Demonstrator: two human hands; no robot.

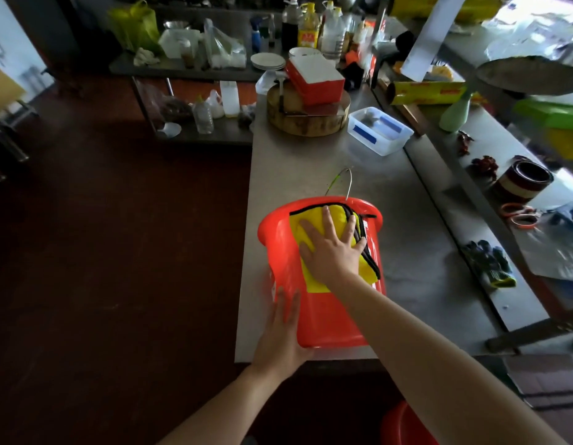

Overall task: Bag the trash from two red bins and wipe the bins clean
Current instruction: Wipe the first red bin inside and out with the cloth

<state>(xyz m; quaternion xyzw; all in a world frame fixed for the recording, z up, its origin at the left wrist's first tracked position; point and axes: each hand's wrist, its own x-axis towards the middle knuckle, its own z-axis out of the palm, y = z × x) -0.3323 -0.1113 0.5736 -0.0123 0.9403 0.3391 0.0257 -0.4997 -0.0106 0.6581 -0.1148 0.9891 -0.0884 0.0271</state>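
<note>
Pressing yellow cloth (338, 220) onto red bin (326, 316), right hand (333, 252) spread flat, left hand (282, 335) flat against its side.

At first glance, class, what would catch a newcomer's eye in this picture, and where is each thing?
The red bucket lies on its side at the near end of the counter. The right hand presses a yellow cloth flat on its wall, while the left hand steadies its base.

text: none legible | oil bottle label (307, 38) blurred; wrap box (423, 93) print blurred
</note>
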